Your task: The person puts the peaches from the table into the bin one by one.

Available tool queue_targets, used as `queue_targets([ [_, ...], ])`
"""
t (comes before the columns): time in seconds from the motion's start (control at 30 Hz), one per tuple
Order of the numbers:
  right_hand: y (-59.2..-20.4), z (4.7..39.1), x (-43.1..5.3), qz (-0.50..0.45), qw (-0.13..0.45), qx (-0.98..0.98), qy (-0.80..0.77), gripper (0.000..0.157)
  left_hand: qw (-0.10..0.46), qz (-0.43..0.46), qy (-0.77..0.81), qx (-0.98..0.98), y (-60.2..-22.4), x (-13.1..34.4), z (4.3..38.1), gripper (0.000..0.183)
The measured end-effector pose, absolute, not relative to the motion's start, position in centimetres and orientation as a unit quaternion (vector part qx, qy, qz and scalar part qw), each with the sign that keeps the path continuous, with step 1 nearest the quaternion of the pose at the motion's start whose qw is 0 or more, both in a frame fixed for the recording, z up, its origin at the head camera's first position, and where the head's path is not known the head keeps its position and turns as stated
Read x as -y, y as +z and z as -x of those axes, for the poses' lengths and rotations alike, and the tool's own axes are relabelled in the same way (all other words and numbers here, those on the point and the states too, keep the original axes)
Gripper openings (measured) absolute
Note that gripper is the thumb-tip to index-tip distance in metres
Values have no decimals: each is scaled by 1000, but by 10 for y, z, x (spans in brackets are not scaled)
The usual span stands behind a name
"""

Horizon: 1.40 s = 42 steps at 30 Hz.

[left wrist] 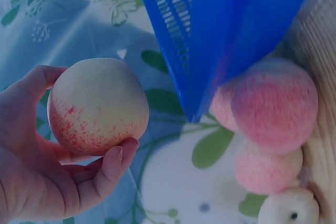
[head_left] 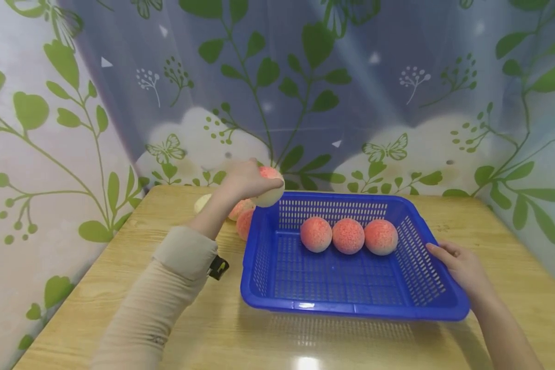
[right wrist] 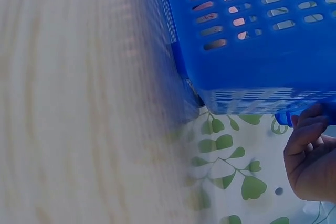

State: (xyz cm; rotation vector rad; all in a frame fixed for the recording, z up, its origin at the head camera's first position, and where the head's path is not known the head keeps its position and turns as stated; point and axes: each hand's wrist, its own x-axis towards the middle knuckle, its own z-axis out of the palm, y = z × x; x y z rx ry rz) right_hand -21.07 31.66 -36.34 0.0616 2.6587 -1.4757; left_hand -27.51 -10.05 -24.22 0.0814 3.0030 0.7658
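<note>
My left hand grips a peach, cream with red speckles, above the far left corner of a blue plastic basket. In the left wrist view the thumb and fingers curl round the peach's sides. My right hand holds the basket's right rim, thumb on top and fingers curled beneath it, as the right wrist view also shows. Three pinkish-red peaches lie in a row inside the basket: a left one, a middle one and a right one.
More fruit sits on the wooden table left of the basket, partly hidden by the left arm: a pinkish peach, a paler one and a cream one. Behind the table hangs a leaf-patterned curtain.
</note>
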Motion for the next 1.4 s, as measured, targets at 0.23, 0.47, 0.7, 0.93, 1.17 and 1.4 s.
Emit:
queue_targets([
  [0.23,-366,211,-317,-20,58,-870,-490,71,39,-35,220,-974,-253,79,279,73],
  [0.47,-366,210,-317,-21,60,-866,-497,71,41,-47,218,-974,-257,67,281,58],
  [0.7,-366,209,-317,-25,62,-863,-501,71,58,-47,201,-977,-256,59,282,47],
  [0.93,-366,209,-317,-27,62,-868,-492,72,73,-65,185,-978,-254,54,282,38],
  [1.17,-364,210,-316,-22,56,-865,-499,71,85,-67,192,-975,-252,49,284,39],
  [1.4,-365,211,-316,-21,55,-862,-504,71,80,-75,193,-975,-251,42,284,37],
])
